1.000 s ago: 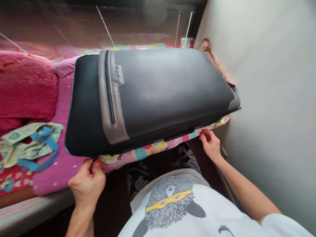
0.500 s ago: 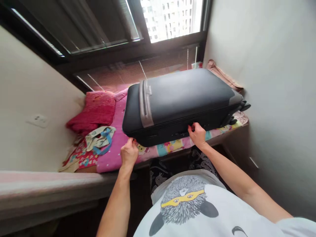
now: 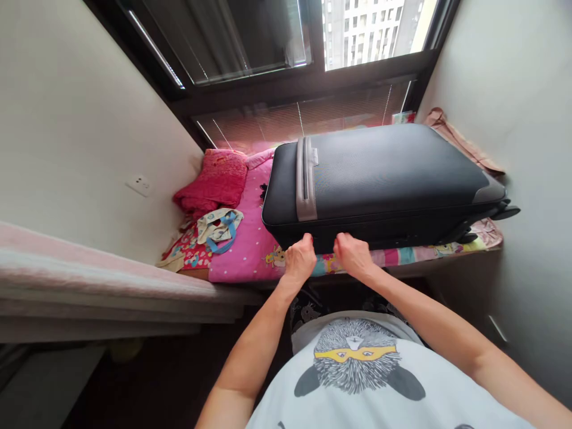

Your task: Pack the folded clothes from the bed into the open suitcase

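A large dark grey suitcase lies flat on the window-side bed, its wheels toward the right wall. At its near side, left of the middle, my left hand is closed, fingertips pinched against the black side wall. My right hand is just right of it, also closed with thumb and finger together at the same side. What the fingers of either hand pinch is hidden. A grey band with a zipped pocket crosses the suitcase's top near its left end.
Pink bedding lies beneath the suitcase. A red plush cushion and a patterned cloth with a blue strap are to the left. Walls close in both sides, a dark-framed window behind. A pale curtain hangs at left.
My left hand has moved right along the suitcase's near side from its left corner. My right hand has moved left, so the two are now close together. The view has turned left.
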Demonstrator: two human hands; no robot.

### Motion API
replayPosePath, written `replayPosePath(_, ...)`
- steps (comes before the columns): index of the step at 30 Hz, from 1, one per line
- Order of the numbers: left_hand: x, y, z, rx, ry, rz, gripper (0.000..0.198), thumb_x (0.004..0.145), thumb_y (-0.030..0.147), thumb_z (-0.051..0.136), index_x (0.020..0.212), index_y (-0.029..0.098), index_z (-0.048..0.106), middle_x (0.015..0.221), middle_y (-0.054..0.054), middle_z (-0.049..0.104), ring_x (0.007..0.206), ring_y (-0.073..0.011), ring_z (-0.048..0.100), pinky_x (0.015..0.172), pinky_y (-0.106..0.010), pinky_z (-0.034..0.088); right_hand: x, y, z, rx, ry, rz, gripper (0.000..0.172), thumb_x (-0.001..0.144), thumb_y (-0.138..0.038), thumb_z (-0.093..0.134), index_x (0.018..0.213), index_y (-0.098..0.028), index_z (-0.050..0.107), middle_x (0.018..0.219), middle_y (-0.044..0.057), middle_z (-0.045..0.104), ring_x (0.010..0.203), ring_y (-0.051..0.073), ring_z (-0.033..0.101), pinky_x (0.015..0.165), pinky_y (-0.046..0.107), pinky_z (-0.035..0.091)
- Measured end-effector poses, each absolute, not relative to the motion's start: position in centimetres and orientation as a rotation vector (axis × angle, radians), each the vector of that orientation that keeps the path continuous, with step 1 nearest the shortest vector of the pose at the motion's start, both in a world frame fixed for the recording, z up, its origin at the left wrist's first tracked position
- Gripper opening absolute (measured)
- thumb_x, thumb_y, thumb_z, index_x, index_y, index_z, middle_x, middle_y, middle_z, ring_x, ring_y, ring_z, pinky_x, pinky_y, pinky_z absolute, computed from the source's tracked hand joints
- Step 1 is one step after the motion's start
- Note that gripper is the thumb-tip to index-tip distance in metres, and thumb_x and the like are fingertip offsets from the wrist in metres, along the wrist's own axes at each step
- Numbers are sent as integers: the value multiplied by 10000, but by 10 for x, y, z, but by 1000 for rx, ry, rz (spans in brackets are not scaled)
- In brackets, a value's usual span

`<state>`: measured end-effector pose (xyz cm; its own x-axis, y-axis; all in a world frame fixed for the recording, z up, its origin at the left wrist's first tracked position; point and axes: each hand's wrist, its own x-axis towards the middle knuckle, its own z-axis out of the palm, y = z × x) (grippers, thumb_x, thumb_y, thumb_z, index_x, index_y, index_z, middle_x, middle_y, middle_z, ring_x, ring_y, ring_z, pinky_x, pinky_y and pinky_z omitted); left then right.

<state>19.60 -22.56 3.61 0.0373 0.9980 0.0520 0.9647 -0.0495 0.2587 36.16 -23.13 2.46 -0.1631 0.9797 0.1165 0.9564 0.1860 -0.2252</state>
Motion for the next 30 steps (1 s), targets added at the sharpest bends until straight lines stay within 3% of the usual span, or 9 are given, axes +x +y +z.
replayPosePath(11, 200, -222, 36, 2118, 2042, 284, 268, 1049, 227, 414, 1132, 157, 659, 916, -149, 768, 869, -277, 752, 685, -305, 426, 319, -219, 30, -1828, -2392, 237, 344, 1075, -245, 290, 1129, -121, 606, 1079, 181, 693, 952, 240, 713, 723, 283, 499)
replayPosePath(15, 199, -222, 36, 2109, 2075, 280, 256, 1041, 236, 439, 1102, 166, 678, 889, -136, 764, 825, -259, 735, 654, -298, 375, 319, -221, 34, -1826, -2389, 297, 342, 1071, -255, 296, 1147, -123, 602, 1101, 184, 693, 973, 238, 712, 746, 288, 513)
replayPosePath(22, 185, -220, 38, 2105, 2076, 389, 246, 1003, 241, 501, 888, 192, 713, 822, -101, 738, 752, -207, 671, 641, -295, 313, 310, -221, 40, -1838, -2368, 344, 370, 1075, -279, 283, 1162, -121, 606, 1112, 195, 696, 961, 245, 724, 745, 299, 529)
replayPosePath(30, 168, -219, 33, 2079, 2113, 461, 251, 996, 244, 496, 880, 196, 713, 805, -96, 730, 721, -201, 642, 636, -296, 311, 294, -215, 33, -1777, -2399, 315, 363, 1080, -290, 277, 1176, -143, 596, 1098, 169, 702, 955, 249, 728, 740, 300, 525)
